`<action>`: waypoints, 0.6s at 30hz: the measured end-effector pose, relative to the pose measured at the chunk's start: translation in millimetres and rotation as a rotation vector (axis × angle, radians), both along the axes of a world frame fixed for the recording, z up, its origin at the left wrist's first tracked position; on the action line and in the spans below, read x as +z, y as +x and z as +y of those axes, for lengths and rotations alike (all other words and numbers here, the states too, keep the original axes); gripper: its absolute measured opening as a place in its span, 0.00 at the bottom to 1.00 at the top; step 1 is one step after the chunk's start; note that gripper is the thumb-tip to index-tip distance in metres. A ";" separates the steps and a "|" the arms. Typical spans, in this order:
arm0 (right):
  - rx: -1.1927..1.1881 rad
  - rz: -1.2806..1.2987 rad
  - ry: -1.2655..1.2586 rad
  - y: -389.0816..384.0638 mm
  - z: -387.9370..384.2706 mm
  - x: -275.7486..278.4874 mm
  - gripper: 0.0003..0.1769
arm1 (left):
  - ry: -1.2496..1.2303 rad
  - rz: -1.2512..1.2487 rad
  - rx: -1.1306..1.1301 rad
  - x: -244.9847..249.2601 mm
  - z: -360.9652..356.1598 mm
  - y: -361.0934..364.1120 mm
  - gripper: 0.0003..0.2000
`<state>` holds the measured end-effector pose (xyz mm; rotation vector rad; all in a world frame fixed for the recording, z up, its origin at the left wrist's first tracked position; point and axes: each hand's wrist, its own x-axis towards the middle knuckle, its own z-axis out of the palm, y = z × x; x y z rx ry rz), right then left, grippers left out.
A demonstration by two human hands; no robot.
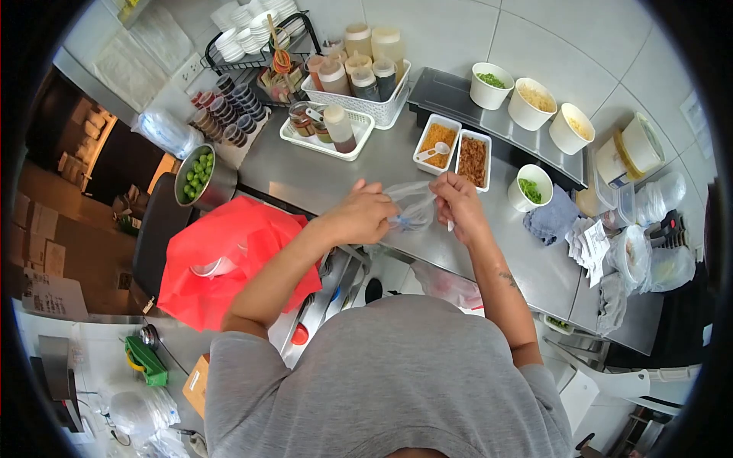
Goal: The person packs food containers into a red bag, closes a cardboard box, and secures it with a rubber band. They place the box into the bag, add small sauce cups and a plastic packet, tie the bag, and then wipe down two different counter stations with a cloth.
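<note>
Over the steel counter's front edge, a clear plastic bag [413, 204] stretches between both hands. My left hand [362, 214] is closed on the bag's left side, its fingertips partly hidden. On the other side, my right hand [460, 203] pinches the bag's upper right edge. A small bluish patch shows low on the bag, too blurred to make out. Just beyond my right hand are a white tub of orange crumbs [436, 143] with a white spoon in it and a white tub of brown fried bits [473, 159].
A red bag [221, 263] holding a container stands left, beside a pot of green limes [200, 177]. Sauce bottles [333, 76] fill a white basket at the back. A cup of chopped greens [530, 188] and a blue-grey cloth [551, 216] lie right.
</note>
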<state>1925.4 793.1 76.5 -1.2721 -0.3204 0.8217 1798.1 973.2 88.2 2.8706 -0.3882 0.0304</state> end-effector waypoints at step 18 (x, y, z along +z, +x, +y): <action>-0.106 -0.020 0.192 -6.4 5.8 15.0 0.06 | -0.143 -0.065 -0.008 40.0 28.3 0.7 0.07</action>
